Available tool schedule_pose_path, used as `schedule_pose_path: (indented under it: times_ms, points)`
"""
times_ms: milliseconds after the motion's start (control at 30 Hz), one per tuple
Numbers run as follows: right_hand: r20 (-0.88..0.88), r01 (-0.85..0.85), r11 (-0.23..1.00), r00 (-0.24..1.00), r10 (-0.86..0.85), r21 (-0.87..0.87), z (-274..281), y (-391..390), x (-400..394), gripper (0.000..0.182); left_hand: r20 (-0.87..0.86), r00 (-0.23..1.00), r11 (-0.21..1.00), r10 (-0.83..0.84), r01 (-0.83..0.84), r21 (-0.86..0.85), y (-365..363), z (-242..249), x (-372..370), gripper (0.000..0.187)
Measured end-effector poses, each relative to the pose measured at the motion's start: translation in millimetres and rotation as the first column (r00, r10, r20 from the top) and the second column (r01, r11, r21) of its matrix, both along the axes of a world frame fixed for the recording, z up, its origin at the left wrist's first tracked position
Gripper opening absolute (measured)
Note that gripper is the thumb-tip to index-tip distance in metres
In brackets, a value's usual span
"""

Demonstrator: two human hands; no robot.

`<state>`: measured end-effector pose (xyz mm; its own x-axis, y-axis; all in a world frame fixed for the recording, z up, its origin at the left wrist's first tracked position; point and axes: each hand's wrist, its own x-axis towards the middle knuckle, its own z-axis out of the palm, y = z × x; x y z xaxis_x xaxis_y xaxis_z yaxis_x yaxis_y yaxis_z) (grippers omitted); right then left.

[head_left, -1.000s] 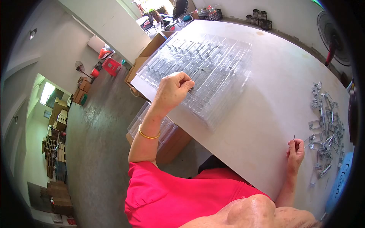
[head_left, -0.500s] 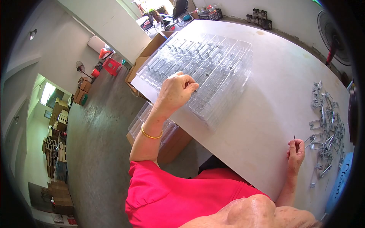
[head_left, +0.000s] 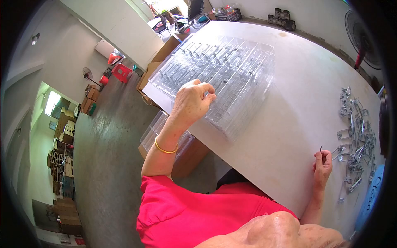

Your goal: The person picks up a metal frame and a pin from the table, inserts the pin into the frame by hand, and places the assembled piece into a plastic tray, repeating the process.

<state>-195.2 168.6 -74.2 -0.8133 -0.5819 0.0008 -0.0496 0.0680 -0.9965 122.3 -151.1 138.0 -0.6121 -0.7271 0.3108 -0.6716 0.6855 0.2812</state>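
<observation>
My left hand [head_left: 192, 101], with a gold bangle on the wrist, is over the near edge of a clear plastic tray [head_left: 264, 51]. Its thumb and fingers are curled together; whatever is between them is too small to make out. Rows of thin metal parts [head_left: 225, 53] lie in the tray's slots, and more clear trays seem stacked underneath. At the right of the table, my right hand [head_left: 322, 167] is closed on a thin metal rod [head_left: 321, 149], whose dark tip sticks up above the fingers. Beside that hand lies a loose pile of metal wire parts [head_left: 357, 144].
The white table [head_left: 281, 144] runs under both arms. A blue object with lettering [head_left: 370, 198] is at its right edge, and a fan [head_left: 362, 41] stands beyond. Below the left arm are another clear tray [head_left: 155, 126] and a cardboard box [head_left: 188, 161].
My left hand has shifted very slightly over the tray's edge, and the dark bit at its fingertips no longer shows. My right hand stays nearly where it was with the rod.
</observation>
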Motion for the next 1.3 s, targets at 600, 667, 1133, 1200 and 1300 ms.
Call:
schedule_pose_path:
  times_ms: [600, 667, 1133, 1200, 1300]
  points:
    - [0.005, 0.044, 0.995, 0.999, -0.045, 0.094, 6, -2, 3, 0.012, -0.068, 0.997, 0.999, -0.046, 0.047, 0.005, -2, -1, -3, 0.010]
    - [-0.004, 0.067, 0.993, 0.998, -0.067, 0.097, 6, -3, 5, 0.011, -0.060, 0.996, 0.997, -0.071, 0.071, -0.013, -1, 2, -2, 0.016]
    - [-0.279, 0.024, 0.988, 0.960, 0.020, 0.153, 20, 1, 19, 0.013, -0.235, 0.772, 0.807, -0.590, 0.575, -0.137, 149, -39, -115, 0.011]
    - [-0.387, -0.003, 0.982, 0.919, 0.078, 0.190, 24, 2, 25, 0.011, -0.230, 0.703, 0.735, -0.673, 0.670, -0.105, 160, -49, -147, 0.008]
    - [-0.556, -0.118, 0.961, 0.795, 0.242, 0.249, 17, 1, 33, 0.011, -0.222, 0.620, 0.635, -0.753, 0.772, 0.001, 174, -73, -191, 0.008]
